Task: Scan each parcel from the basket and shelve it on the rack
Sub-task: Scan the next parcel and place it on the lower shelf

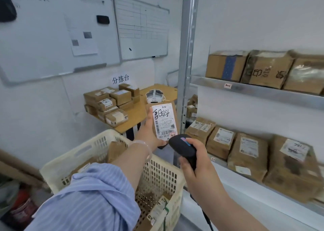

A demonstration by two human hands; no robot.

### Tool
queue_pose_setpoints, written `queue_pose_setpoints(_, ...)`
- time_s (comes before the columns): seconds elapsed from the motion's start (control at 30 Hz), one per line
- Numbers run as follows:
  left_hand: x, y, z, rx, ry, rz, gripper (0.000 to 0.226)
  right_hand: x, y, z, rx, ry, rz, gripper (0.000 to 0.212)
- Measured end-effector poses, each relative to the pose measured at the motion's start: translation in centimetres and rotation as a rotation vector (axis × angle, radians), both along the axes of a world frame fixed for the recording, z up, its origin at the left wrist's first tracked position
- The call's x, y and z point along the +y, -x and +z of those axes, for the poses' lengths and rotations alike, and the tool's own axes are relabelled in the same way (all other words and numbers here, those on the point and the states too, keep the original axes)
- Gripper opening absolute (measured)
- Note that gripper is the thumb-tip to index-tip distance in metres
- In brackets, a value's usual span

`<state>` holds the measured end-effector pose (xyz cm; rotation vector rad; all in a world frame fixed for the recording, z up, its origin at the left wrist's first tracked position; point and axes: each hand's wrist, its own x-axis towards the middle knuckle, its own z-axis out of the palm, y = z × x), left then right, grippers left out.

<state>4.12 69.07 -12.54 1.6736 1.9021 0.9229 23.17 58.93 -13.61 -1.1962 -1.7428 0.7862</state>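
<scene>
Parcel [164, 121] held up to the scanner [182, 146], over the basket [84, 150].
Head view: the left hand [150, 132] grips the labelled parcel upright above the basket's far rim. The right hand [194, 158] clasps the scanner, seemingly just short of the label. The rack [254, 92] post stands just right.

Light-blue pinstriped sleeve [91, 195] on the left arm, pale translucent bangle [148, 149] at its wrist.

cam: head, one wide-angle view | faces: forward and down over both forearms | near: left hand [150, 126] holds parcel [164, 122], right hand [194, 158] grips scanner [181, 145], centre | edges: basket [161, 174] below, rack [254, 92] right
</scene>
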Motion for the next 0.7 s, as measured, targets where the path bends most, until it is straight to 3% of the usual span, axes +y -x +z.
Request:
queue_pose_setpoints(0.53,-4.2,-0.3,0.7,0.105,-0.039,-0.19,0.145,-8.6,2.7,0.2,-0.053,-0.068,-0.244,0.049)
queue_pose_setpoints(0.7,-5.9,-0.8,0.8,0.02,-0.008,-0.243,0.141,-10.9,2.7,-0.1,-0.062,-0.076,-0.295,0.05)
